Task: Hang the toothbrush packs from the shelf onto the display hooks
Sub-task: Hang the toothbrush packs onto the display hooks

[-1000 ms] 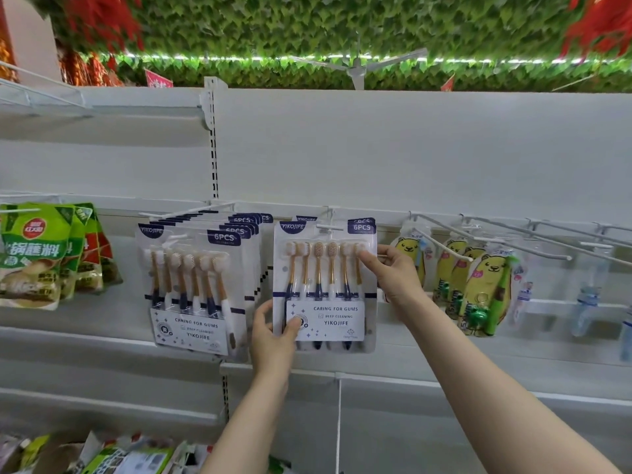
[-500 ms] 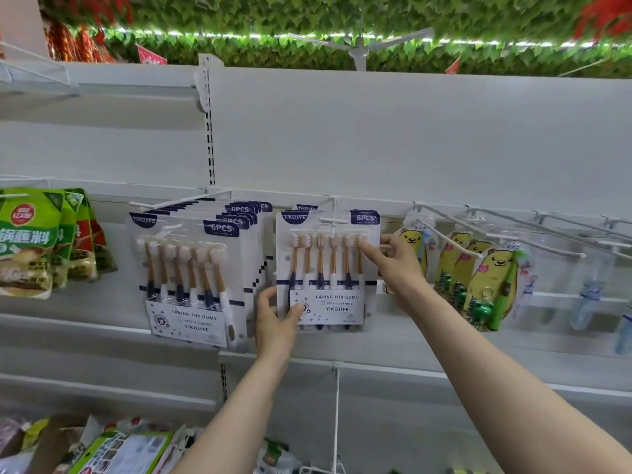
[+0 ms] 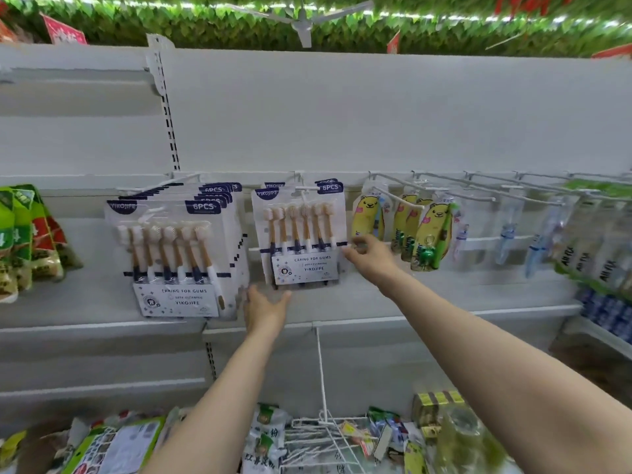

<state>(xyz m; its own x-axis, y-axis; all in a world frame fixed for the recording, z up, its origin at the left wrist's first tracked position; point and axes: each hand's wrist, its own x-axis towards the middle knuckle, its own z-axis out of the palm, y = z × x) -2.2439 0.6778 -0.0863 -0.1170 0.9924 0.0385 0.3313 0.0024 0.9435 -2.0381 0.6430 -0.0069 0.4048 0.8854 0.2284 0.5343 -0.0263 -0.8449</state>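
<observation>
On its display hook (image 3: 302, 188) the toothbrush pack (image 3: 300, 236) hangs free; my left hand (image 3: 265, 311) is just below it, fingers spread, holding nothing, and my right hand (image 3: 371, 256) is loosely open at its right edge.

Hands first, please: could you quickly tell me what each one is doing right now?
Left hand: open, below the toothbrush pack, holding nothing.
Right hand: open, fingers relaxed at the pack's right edge, gripping nothing.

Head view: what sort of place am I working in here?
Most likely a shop aisle: white shelving with display hooks, toothbrush packs hung for sale, and snack bags on the left.
</observation>
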